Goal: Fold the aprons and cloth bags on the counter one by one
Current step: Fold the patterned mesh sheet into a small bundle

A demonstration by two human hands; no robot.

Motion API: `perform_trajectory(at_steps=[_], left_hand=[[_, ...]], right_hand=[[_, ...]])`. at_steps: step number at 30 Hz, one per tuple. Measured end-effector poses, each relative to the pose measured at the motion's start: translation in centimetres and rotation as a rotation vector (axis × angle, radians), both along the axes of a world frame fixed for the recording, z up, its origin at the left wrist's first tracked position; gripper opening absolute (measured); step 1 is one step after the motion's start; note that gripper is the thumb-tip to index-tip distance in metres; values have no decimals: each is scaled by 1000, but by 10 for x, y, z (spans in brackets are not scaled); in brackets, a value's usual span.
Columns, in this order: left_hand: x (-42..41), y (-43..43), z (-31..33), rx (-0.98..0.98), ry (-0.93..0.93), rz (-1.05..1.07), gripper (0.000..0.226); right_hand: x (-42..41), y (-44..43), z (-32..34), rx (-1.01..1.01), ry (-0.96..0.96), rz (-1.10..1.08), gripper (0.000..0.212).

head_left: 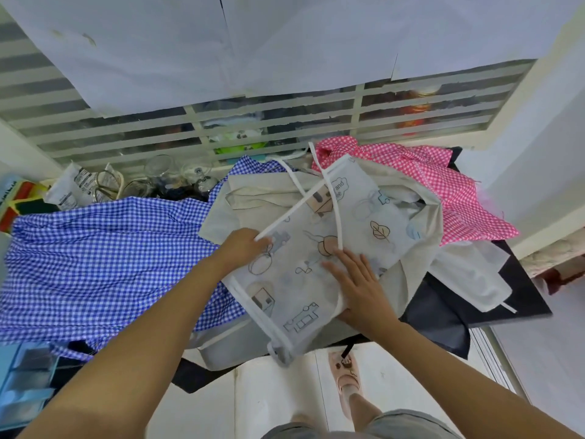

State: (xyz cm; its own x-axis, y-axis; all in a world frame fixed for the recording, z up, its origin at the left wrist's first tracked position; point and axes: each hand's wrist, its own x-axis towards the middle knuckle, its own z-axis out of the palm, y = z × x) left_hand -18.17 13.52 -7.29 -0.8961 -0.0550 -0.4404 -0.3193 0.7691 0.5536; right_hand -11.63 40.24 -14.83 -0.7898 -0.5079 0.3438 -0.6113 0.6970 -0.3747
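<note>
**Both arms out over the printed apron (300, 280)**

Bare forearms reach from the bottom edge to a heap of cloth on the dark bench (531, 302). On top of the heap, in the middle, lies the white apron printed with little houses and leaves, its near end hanging over the bench edge. The left grip (245, 245) is curled at the apron's left edge, pinching it where a white strap (285, 218) ends. The right grip (357, 280) lies released, fingers straight and flat on the apron's right half. A cream cloth bag (262, 198) lies beneath the apron. A blue gingham apron (95, 255) spreads to the left, and a pink gingham cloth (443, 191) is bunched at the back right. Drinking glasses (161, 172) stand behind the blue one. Below the bench, a foot in a pink slipper (345, 372) stands on the pale floor.
</note>
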Motion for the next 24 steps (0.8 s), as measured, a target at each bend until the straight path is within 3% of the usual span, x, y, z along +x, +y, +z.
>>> perform_trajectory(at_steps=[6,10,14,17,18,20,24], left_hand=[[18,15,6,213,-82,288,40],[39,42,-2,286,-69,399,33],[62,43,-21,93,35,206,33],[73,27,-27,-25,43,34,12],[76,23,-26,-73,19,-28,14],[76,18,-22,-200,1,-151,33],[61,23,-6,-313,171,-419,79]], right_hand=[[31,4,1,-2,21,7,72],[59,-2,-5,-110,-98,-50,76],[71,16,-18,-137,-142,-132,83],[71,42,-23,-62,-214,-52,80],[69,49,-22,-28,-243,-21,77],[62,64,-22,25,-319,13,70],[50,84,-12,11,-520,51,59]])
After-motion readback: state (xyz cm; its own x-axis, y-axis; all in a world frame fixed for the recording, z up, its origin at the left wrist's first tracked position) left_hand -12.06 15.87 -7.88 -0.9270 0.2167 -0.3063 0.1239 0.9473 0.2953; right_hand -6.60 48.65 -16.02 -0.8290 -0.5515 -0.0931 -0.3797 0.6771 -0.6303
